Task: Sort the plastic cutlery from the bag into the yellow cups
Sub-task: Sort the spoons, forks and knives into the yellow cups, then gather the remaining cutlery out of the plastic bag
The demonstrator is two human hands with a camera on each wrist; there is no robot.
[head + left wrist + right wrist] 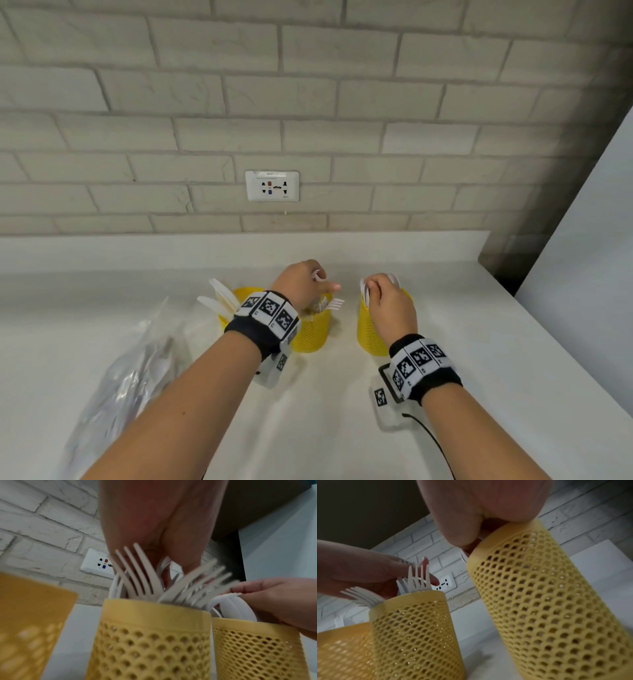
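Plastic forks (137, 573) stand tines up in the middle yellow cup (150, 639), and the left hand (303, 282) above it pinches some white cutlery. The right hand (390, 305) holds white spoons (229, 607) at the rim of the right cup (544, 601). White knives (221, 298) lean in the left cup (245, 294). The clear bag (126, 377) lies on the white counter (479, 325), to the left.

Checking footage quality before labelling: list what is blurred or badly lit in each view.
Head view: evenly lit and mostly sharp, brick lines bowed by the wide lens. Left wrist view: the forks are motion-smeared, the left cup out of focus. Right wrist view: the right hand is a dark blur, the right cup crisp.
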